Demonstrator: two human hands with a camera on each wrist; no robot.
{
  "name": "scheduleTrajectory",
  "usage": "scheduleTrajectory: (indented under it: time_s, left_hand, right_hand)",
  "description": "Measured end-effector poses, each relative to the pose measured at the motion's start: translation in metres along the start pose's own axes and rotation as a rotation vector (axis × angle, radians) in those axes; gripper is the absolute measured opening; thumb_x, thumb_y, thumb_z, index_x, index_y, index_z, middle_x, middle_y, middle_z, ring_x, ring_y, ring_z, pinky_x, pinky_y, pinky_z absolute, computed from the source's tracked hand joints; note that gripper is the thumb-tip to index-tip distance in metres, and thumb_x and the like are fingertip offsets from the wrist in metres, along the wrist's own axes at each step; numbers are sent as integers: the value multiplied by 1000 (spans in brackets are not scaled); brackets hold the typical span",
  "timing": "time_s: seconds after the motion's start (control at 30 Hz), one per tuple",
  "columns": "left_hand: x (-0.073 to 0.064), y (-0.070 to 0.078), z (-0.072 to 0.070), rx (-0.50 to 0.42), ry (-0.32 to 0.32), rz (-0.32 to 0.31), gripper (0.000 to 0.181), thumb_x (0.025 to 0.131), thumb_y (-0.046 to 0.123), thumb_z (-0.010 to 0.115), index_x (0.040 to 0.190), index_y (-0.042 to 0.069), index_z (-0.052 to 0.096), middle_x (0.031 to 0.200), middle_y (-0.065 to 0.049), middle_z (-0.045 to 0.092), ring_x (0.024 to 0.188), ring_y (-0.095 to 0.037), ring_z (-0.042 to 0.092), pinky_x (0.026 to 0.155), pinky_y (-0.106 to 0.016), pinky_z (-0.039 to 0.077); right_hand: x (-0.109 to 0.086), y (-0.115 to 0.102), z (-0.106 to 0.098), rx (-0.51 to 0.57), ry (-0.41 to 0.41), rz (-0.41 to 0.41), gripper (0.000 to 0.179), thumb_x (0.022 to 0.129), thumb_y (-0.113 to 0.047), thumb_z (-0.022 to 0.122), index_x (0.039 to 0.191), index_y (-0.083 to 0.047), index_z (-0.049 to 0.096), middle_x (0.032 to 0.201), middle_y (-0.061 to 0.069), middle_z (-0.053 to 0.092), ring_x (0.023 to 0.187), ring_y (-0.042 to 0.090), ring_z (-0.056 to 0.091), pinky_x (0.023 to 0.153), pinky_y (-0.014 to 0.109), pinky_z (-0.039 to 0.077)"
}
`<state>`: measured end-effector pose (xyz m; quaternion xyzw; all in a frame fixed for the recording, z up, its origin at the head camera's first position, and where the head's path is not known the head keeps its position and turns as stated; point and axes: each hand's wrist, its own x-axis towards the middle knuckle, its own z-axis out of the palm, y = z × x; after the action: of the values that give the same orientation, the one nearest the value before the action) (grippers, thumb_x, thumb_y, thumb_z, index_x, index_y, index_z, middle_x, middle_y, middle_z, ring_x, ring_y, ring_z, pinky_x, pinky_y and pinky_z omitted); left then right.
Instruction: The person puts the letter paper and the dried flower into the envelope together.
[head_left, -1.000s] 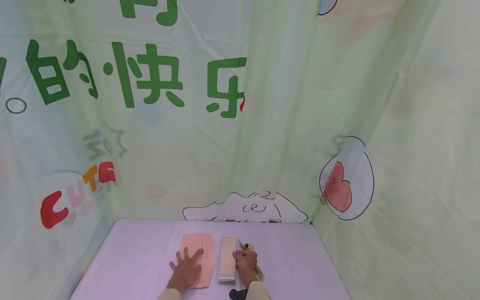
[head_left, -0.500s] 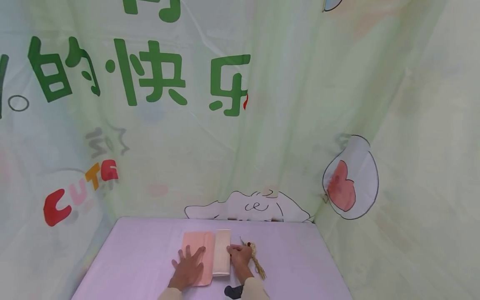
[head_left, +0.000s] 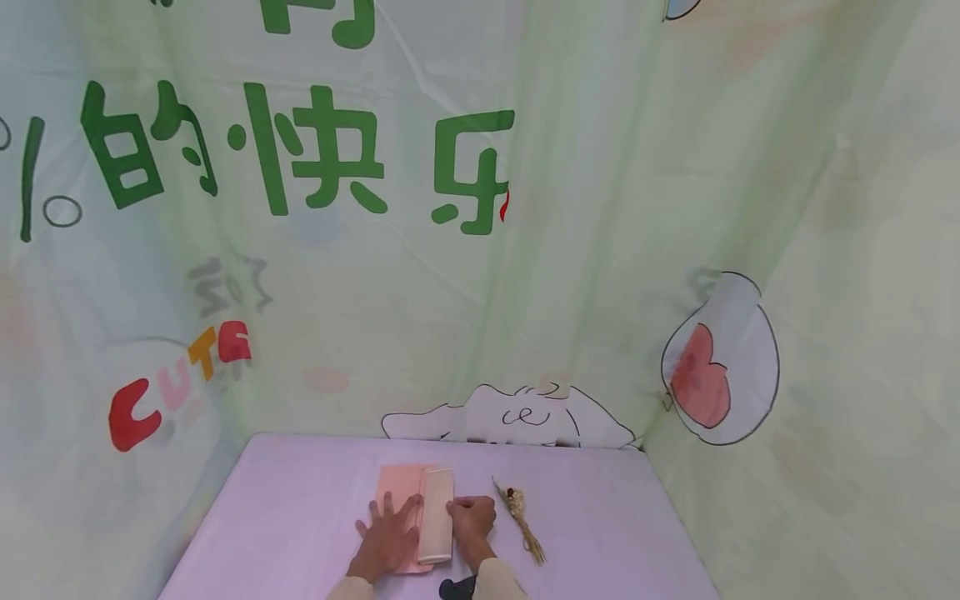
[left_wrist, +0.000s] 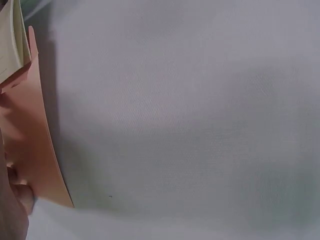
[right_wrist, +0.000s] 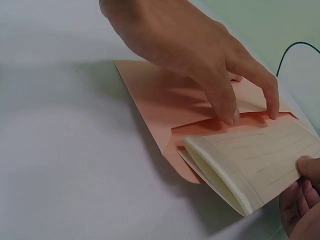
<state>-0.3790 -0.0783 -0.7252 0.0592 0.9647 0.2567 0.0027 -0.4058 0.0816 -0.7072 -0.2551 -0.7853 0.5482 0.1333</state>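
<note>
A pink envelope (head_left: 397,479) lies on the table with its flap unfolded toward the right. My left hand (head_left: 387,540) rests on it with fingers spread; in the right wrist view those fingertips (right_wrist: 231,114) touch the edge of the envelope's mouth. My right hand (head_left: 472,521) pinches the right edge of a folded cream letter (head_left: 437,517). The right wrist view shows the letter (right_wrist: 250,155) lying over the envelope's flap, its long side at the mouth. Whether any of it is inside, I cannot tell. Only a corner of the letter (left_wrist: 11,45) shows in the left wrist view.
A small dried-flower bunch (head_left: 519,512) lies on the lilac tabletop (head_left: 600,533), right of my right hand. A dark object (head_left: 456,589) sits by my right wrist. Printed curtains (head_left: 337,333) stand behind the table and at both sides.
My right hand has moved left with the letter, from beside the envelope onto its flap, away from the flower bunch. My left hand has stayed on the envelope. The head view has shifted slightly.
</note>
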Motion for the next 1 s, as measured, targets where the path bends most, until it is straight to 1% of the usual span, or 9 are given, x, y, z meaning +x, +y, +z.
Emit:
scheduleTrajectory:
  time_s: [0.1,0.23,0.27,0.33,0.43,0.53,0.7,0.8,1.0]
  left_hand:
    - [1,0,0,-28,-6,2,56,97,33,70,151,26,56,160,-39,42,141,-69,41,102,-97,27]
    - [2,0,-2,-62,-23,-20,53,101,31,64,153,25,56,164,-40,39,147,-72,35,107,-97,22]
    - [2,0,-3,-55,-29,-20,55,100,33,67,153,24,55,164,-40,39,147,-72,36,107,-97,22]
    - [2,0,-3,-45,-36,-24,55,101,34,67,154,25,55,165,-39,39,147,-71,35,107,-97,22]
    - [2,-1,-1,-19,-26,-9,55,100,33,70,152,27,55,162,-38,42,143,-68,40,104,-96,27]
    - [2,-2,1,-23,-7,2,51,102,30,67,152,27,55,160,-38,43,141,-66,42,102,-96,29]
    - [-1,-2,-1,-47,-9,14,50,105,30,62,154,25,53,162,-40,41,144,-69,39,104,-97,26]
    - [-2,-2,-2,-50,4,29,49,105,30,61,153,24,53,161,-41,42,143,-71,39,103,-97,27]
    - [-1,-4,0,-52,10,21,49,103,31,63,151,26,56,160,-40,44,142,-70,41,102,-96,29]
  right_hand:
    - [-1,1,3,-41,36,-30,9,75,5,86,77,3,77,73,13,74,67,23,66,70,43,56]
    - [0,1,8,-58,52,-62,10,74,7,87,74,2,77,68,11,73,62,22,65,68,44,56]
    - [0,0,8,-60,51,-61,11,74,7,87,73,2,77,67,10,73,62,21,65,67,43,57]
    - [0,-2,10,-72,48,-60,13,74,8,87,72,1,76,66,9,72,61,21,64,66,42,57]
    - [-3,-4,11,-91,38,-66,16,74,9,88,72,0,75,66,8,70,61,21,64,66,43,58]
    - [-5,-5,13,-115,28,-78,17,73,9,88,71,-1,74,66,8,69,62,21,63,68,44,58]
    - [-7,-3,18,-144,10,-115,16,73,9,88,70,0,75,65,8,69,62,24,65,67,44,59]
    - [-8,-2,21,-154,-5,-144,14,75,9,86,70,1,75,65,9,70,61,23,66,64,43,60]
    - [-10,0,28,-153,-18,-186,14,75,11,82,71,1,73,66,9,69,60,21,64,60,40,59]
